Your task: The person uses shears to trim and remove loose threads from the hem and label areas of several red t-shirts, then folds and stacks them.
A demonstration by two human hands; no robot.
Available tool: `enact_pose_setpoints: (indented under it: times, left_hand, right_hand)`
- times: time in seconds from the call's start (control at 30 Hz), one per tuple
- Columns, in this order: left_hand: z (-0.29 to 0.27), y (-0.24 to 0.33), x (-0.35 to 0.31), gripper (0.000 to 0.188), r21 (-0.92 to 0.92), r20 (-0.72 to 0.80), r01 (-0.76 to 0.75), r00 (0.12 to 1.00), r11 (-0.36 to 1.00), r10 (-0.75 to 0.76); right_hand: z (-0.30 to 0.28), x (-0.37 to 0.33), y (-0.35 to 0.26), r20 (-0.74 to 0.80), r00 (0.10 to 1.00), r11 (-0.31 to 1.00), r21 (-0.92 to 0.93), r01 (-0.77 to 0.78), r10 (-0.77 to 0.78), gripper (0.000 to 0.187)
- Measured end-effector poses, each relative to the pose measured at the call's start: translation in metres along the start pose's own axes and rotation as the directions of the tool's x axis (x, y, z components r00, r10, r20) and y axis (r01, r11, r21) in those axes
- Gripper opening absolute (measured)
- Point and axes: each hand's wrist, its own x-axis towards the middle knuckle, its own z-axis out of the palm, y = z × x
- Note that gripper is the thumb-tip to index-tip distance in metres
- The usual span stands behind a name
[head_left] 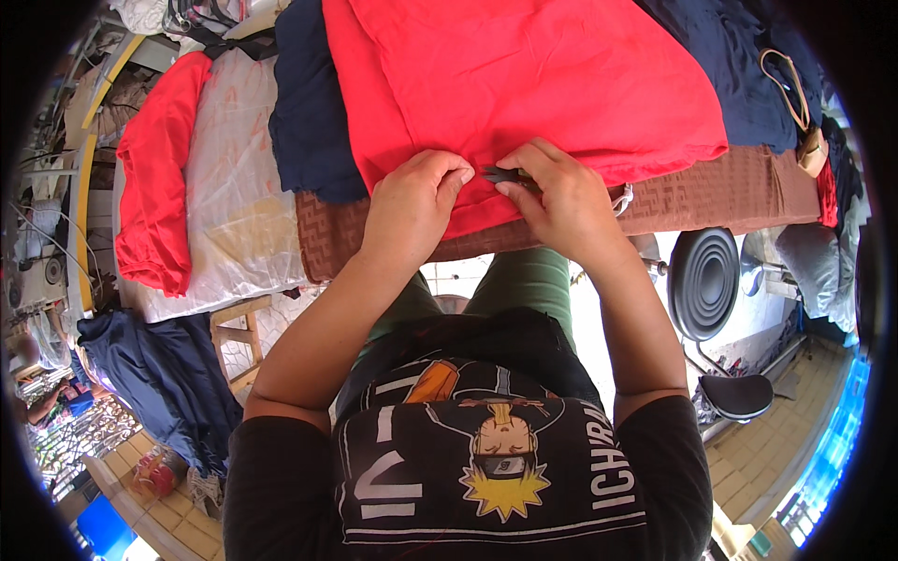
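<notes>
A large piece of red cloth (533, 84) is spread over the table in front of me, its near edge hanging toward my lap. My left hand (409, 201) is closed in a pinch over that near edge; whatever lies between thumb and forefinger is too small to make out. Just to its right, my right hand (566, 196) grips a small pair of dark thread snips (500, 175). The tips of the snips point left, toward the pinched fingers, just over the red cloth.
Dark navy cloth (313, 103) lies on both sides of the red piece, above a brown patterned cover (758, 187). At left, another red bundle (154, 187) rests on plastic-wrapped material (234, 196). A round black stool seat (703, 283) stands at right.
</notes>
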Motion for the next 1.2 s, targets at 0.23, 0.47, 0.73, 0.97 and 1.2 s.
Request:
enact_pose_setpoints:
  times: [0.23,0.47,0.73,0.97,1.2]
  left_hand:
    - [-0.014,0.004,0.031,0.013,-0.034,-0.132,-0.158,0.979,0.987,0.153]
    - [-0.002,-0.016,0.054,0.019,0.273,-0.156,-0.318,0.917,0.908,0.368]
    - [-0.013,-0.008,0.052,0.016,-0.060,-0.021,-0.094,0.995,0.994,0.093]
    - [-0.032,-0.002,0.045,0.023,-0.560,0.274,0.239,0.957,0.793,-0.095]
    - [-0.030,-0.002,0.042,0.024,-0.595,0.284,0.232,0.956,0.770,-0.069]
  right_hand:
    - [-0.002,0.010,0.002,-0.067,0.995,0.996,0.033,-0.077,0.079,0.016]
    - [0.010,0.016,0.022,-0.139,0.958,0.930,0.309,-0.200,0.252,0.021]
    - [0.007,0.010,0.025,-0.070,0.966,0.877,0.441,-0.192,0.247,0.020]
    - [0.003,0.005,0.014,0.002,0.996,0.915,0.394,-0.081,0.088,0.019]
    - [0.007,0.009,0.010,-0.016,1.000,0.980,0.197,-0.005,0.009,0.015]
